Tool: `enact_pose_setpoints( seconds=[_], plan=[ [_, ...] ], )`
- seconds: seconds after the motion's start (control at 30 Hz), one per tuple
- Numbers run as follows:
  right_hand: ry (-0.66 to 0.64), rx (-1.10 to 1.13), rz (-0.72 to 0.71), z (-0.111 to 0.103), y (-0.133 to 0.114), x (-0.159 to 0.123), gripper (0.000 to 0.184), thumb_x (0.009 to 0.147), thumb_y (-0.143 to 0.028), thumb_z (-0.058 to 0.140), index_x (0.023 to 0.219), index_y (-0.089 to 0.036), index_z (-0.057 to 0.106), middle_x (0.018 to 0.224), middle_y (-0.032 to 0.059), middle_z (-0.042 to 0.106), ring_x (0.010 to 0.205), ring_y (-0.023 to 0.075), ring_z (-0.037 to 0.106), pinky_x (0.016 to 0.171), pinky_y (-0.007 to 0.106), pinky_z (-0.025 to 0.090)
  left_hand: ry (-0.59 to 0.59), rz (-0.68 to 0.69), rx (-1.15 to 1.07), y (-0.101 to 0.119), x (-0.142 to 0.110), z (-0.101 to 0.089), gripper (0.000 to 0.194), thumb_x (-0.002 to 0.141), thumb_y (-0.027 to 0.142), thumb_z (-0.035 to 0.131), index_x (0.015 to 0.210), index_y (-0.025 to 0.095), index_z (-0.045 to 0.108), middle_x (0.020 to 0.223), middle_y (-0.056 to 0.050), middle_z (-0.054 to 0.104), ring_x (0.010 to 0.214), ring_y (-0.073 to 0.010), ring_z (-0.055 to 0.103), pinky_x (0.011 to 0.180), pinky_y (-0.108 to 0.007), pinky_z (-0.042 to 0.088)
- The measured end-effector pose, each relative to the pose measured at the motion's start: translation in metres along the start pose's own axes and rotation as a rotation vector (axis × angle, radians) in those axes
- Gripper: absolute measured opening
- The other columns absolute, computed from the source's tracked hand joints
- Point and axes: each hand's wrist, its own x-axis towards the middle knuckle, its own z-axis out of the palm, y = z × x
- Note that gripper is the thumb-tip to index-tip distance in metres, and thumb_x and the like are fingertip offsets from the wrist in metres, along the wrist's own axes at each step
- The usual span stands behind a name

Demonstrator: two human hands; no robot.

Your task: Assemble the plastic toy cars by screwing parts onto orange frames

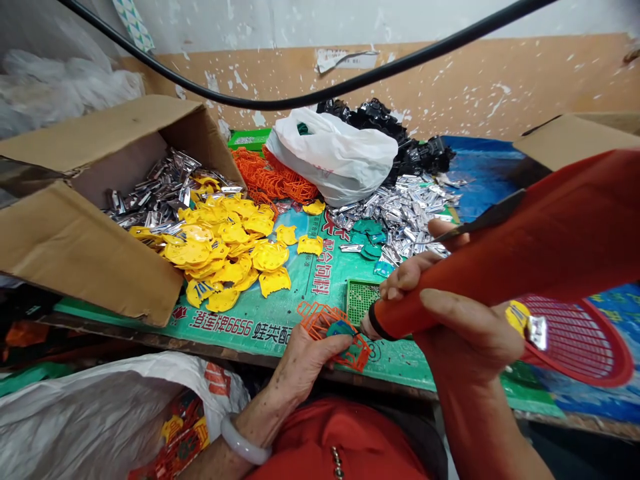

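My right hand (450, 313) is wrapped round a big red powered screwdriver (500, 267), its black-collared tip (373, 325) pointing down and left. My left hand (310, 357), with a pale bangle at the wrist, pinches an orange plastic grid part (325, 319) with a teal piece (340, 328) on it, held at the table's front edge right under the tool tip. A small green perforated plate (361, 299) lies just behind the part.
An open cardboard box (75, 247) at left spills yellow plastic pieces (225, 250) and silver metal clips (155, 190). Behind are orange grids (273, 177), a white bag (333, 157), black parts (395, 130), more silver clips (410, 213). A red basket (580, 340) sits right; a cable (300, 100) hangs overhead.
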Motion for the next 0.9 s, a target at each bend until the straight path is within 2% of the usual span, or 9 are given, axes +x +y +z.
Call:
enact_pose_setpoints(
  seconds=[0.13, 0.23, 0.47, 0.77, 0.83, 0.9],
  plan=[
    [0.012, 0.028, 0.023, 0.0009, 0.0004, -0.0012, 0.039, 0.059, -0.014, 0.071, 0.095, -0.028, 0.062, 0.066, -0.0044, 0.063, 0.057, 0.0147, 0.058, 0.053, 0.032, 0.049, 0.015, -0.013, -0.012, -0.0013, 0.0022, 0.0017, 0.021, 0.067, 0.028, 0.073, 0.085, 0.017, 0.069, 0.070, 0.000, 0.068, 0.054, -0.0128, 0.057, 0.042, -0.020, 0.033],
    [0.036, 0.017, 0.025, 0.0023, 0.0005, -0.0013, 0.041, 0.057, -0.013, 0.071, 0.095, -0.026, 0.063, 0.066, -0.0043, 0.063, 0.056, 0.0148, 0.057, 0.052, 0.031, 0.048, 0.024, -0.028, -0.042, -0.0034, 0.0040, 0.0026, 0.021, 0.066, 0.026, 0.073, 0.084, 0.017, 0.069, 0.069, 0.000, 0.068, 0.058, -0.0155, 0.061, 0.047, -0.022, 0.040],
    [0.077, -0.051, 0.033, 0.0051, 0.0033, -0.0021, 0.029, 0.054, -0.016, 0.075, 0.080, -0.022, 0.063, 0.066, -0.0035, 0.063, 0.058, 0.0147, 0.058, 0.055, 0.031, 0.048, 0.082, -0.047, -0.126, -0.0032, 0.0050, 0.0080, 0.021, 0.062, 0.021, 0.072, 0.082, 0.015, 0.069, 0.065, 0.000, 0.065, 0.059, -0.0161, 0.059, 0.056, -0.025, 0.046],
    [0.043, -0.067, -0.035, 0.0031, 0.0085, -0.0071, 0.021, 0.060, -0.013, 0.074, 0.075, -0.022, 0.063, 0.068, -0.0031, 0.064, 0.061, 0.0142, 0.057, 0.061, 0.032, 0.048, 0.146, -0.103, -0.133, -0.0008, 0.0063, 0.0096, 0.016, 0.057, 0.021, 0.066, 0.071, 0.015, 0.063, 0.064, 0.001, 0.061, 0.054, -0.0128, 0.053, 0.051, -0.024, 0.043],
    [0.052, -0.060, -0.046, 0.0032, 0.0076, -0.0081, 0.023, 0.061, -0.015, 0.075, 0.080, -0.023, 0.064, 0.069, -0.0026, 0.064, 0.063, 0.0152, 0.058, 0.062, 0.033, 0.049, 0.140, -0.106, -0.151, 0.0001, 0.0064, 0.0092, 0.016, 0.057, 0.020, 0.066, 0.071, 0.015, 0.062, 0.064, 0.001, 0.060, 0.055, -0.0126, 0.053, 0.052, -0.023, 0.043],
    [0.058, -0.043, -0.043, 0.0040, 0.0062, -0.0085, 0.037, 0.062, -0.015, 0.075, 0.096, -0.027, 0.065, 0.070, -0.0027, 0.063, 0.063, 0.0160, 0.059, 0.062, 0.034, 0.049, 0.131, -0.114, -0.164, 0.0005, 0.0065, 0.0086, 0.018, 0.057, 0.020, 0.065, 0.074, 0.015, 0.063, 0.066, 0.001, 0.060, 0.055, -0.0121, 0.053, 0.052, -0.023, 0.042]
  ],
)
